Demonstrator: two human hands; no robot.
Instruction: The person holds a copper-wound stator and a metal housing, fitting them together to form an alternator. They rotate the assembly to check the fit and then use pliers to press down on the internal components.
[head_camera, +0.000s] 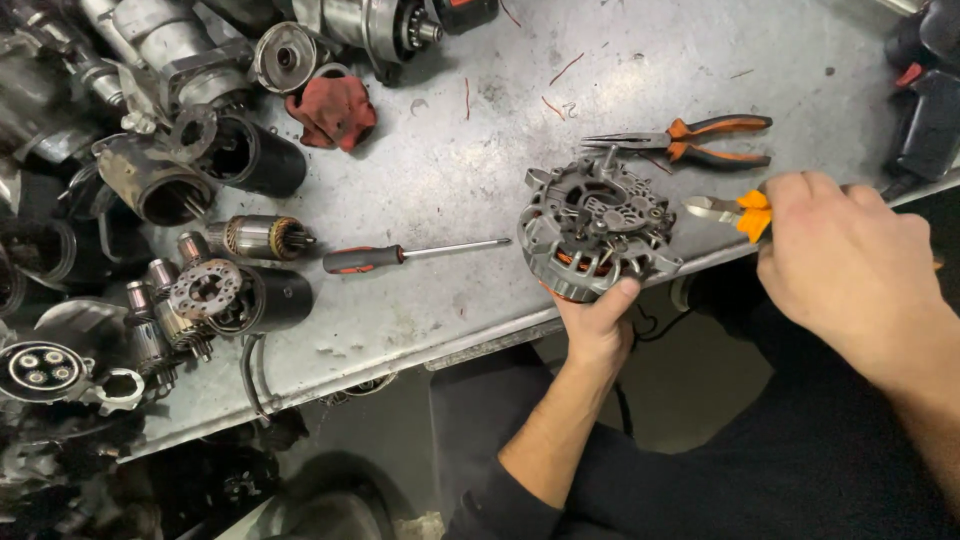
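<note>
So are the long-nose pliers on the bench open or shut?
Shut: the long-nose pliers lie flat on the metal bench, tips meeting in one point, only the orange-and-black handles slightly apart.

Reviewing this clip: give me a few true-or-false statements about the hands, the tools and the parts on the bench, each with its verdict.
1. The left hand grips the grey alternator from below at the bench edge. True.
2. The right hand is empty. False: it holds an orange-handled tool whose metal tip points toward the alternator.
3. The screwdriver is in a hand. False: it lies loose on the bench, left of the alternator.
4. The needle-nose pliers lie untouched on the bench beyond the alternator. True.
5. The red rag covers the alternator. False: it lies far off, near the old motor housings at the upper left.
</note>
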